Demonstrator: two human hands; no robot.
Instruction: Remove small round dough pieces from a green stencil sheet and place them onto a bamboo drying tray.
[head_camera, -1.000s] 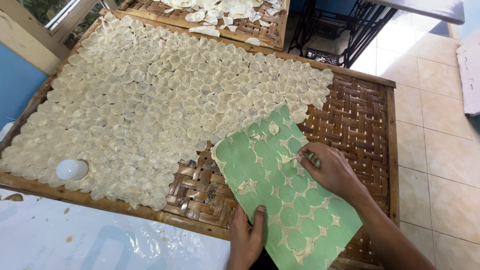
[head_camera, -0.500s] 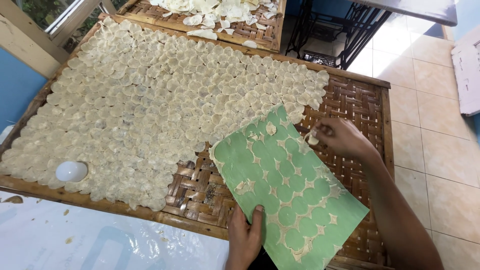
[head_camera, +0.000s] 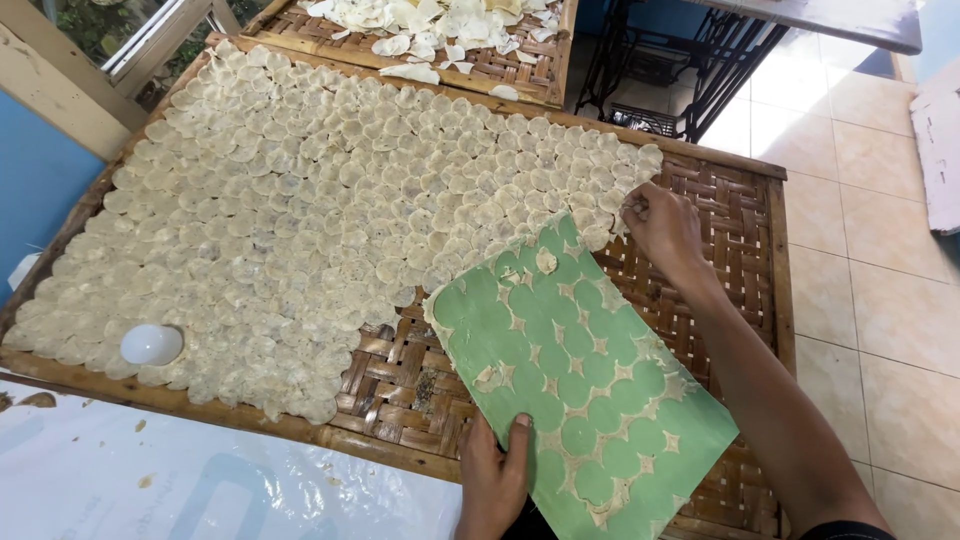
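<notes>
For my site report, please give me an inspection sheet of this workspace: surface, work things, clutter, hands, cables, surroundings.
Surface: woven tray in a wooden frame, right part bare.
Work things: pale discs laid overlapping across most of the tray; green sheet with round marks and dough scraps, lying tilted on the tray's near right.
Clutter: white egg-shaped thing among the discs at the near left; crumbs on plastic sheet.
Hands: left hand grips the green sheet's near edge; right hand rests at the discs' right edge.
Cables: nothing seen.
Surroundings: second tray with loose discs behind; tiled floor; black metal stand.
</notes>
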